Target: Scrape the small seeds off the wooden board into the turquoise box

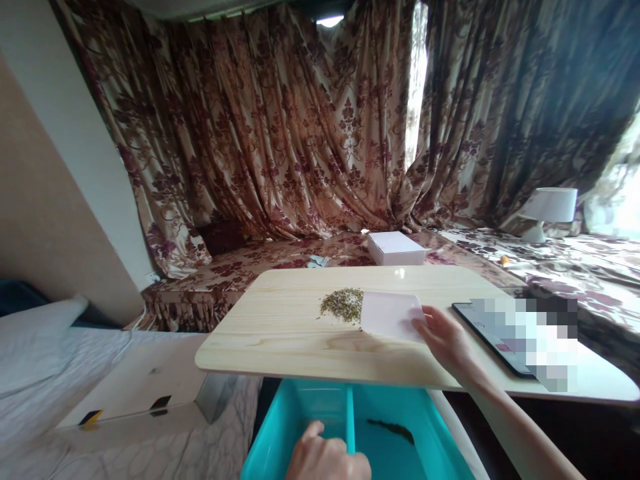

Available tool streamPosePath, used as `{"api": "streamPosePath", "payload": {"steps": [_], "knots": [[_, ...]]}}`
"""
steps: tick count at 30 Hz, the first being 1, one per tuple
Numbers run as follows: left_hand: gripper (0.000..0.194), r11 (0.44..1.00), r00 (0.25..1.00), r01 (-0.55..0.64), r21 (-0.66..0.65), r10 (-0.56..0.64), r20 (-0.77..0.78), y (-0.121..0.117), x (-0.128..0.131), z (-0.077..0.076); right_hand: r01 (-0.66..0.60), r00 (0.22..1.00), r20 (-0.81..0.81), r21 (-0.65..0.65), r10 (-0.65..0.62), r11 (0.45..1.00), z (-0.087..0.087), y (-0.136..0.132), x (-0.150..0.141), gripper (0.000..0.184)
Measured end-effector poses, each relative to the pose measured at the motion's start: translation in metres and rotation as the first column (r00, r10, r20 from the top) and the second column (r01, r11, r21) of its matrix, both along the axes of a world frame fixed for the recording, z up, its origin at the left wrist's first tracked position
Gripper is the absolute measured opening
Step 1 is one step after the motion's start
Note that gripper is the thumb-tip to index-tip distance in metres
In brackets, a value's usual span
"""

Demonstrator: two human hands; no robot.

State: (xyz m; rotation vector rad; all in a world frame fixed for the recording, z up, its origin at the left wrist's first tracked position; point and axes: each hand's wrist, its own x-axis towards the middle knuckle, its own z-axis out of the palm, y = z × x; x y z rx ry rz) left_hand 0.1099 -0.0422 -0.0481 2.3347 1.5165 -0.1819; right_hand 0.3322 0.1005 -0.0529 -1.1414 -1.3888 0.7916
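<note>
Small greenish grains (343,305) lie heaped on the wooden tabletop (280,340), uncollected; a dark greenish streak (393,429) lies in the right compartment of the turquoise bin (351,420) below. The right hand (443,333), thumb and fingers clamped on the white tray's (391,315) right end, holds it at the tabletop. Its long axis runs roughly left to right, the free end pointing left, against the heap. The left hand (330,460), fingers partly curled, is over the bin; whether it grips anything cannot be told.
</note>
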Motion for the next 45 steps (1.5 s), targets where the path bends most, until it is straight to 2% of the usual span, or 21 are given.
{"api": "streamPosePath", "payload": {"steps": [8, 14, 20, 25, 27, 30, 34, 38, 45], "knots": [[0.02, 0.999, 0.995, 0.024, -0.048, -0.029, -0.095, -0.001, 0.004, 0.016, 0.011, 0.999, 0.031, 0.004, -0.011, 1.0, -0.002, 0.003, -0.001, 0.023], [0.019, 0.999, 0.995, 0.033, -0.009, -0.034, -0.097, 0.0, 0.001, 0.008, -0.029, 0.999, 0.039, 0.021, 0.028, 0.999, -0.01, 0.009, -0.01, 0.02], [0.017, 0.994, 0.999, 0.049, 0.101, -0.048, -0.014, -0.003, -0.008, -0.005, -0.005, 0.999, 0.04, 0.017, 0.004, 1.0, -0.001, 0.004, -0.013, 0.018], [0.016, 0.989, 1.0, -0.008, 0.151, 0.005, 0.022, -0.005, -0.014, -0.014, 0.024, 0.998, 0.062, 0.025, -0.026, 0.999, -0.002, 0.007, -0.012, 0.017], [0.016, 0.988, 0.999, -0.037, 0.15, 0.033, 0.03, -0.007, -0.015, -0.011, 0.017, 0.998, 0.067, 0.027, -0.019, 0.999, -0.005, 0.008, -0.012, 0.017], [0.018, 0.994, 0.997, -0.072, 0.08, 0.069, 0.045, -0.009, -0.017, -0.002, -0.013, 0.999, 0.046, 0.023, 0.012, 1.0, -0.007, 0.007, -0.013, 0.018], [0.021, 0.995, 0.993, -0.099, 0.035, 0.096, 0.067, -0.01, -0.02, 0.007, 0.002, 1.0, 0.02, 0.029, -0.003, 1.0, -0.004, 0.004, -0.013, 0.022], [0.02, 0.993, 0.992, -0.109, 0.041, 0.106, 0.065, -0.011, -0.024, 0.008, 0.004, 1.0, 0.017, 0.02, -0.004, 1.0, 0.003, 0.0, -0.014, 0.024], [0.022, 0.989, 0.991, -0.127, 0.081, 0.123, 0.054, -0.009, -0.032, 0.002, -0.089, 0.996, 0.003, -0.004, 0.089, 0.996, 0.005, -0.012, -0.013, 0.033]]}}
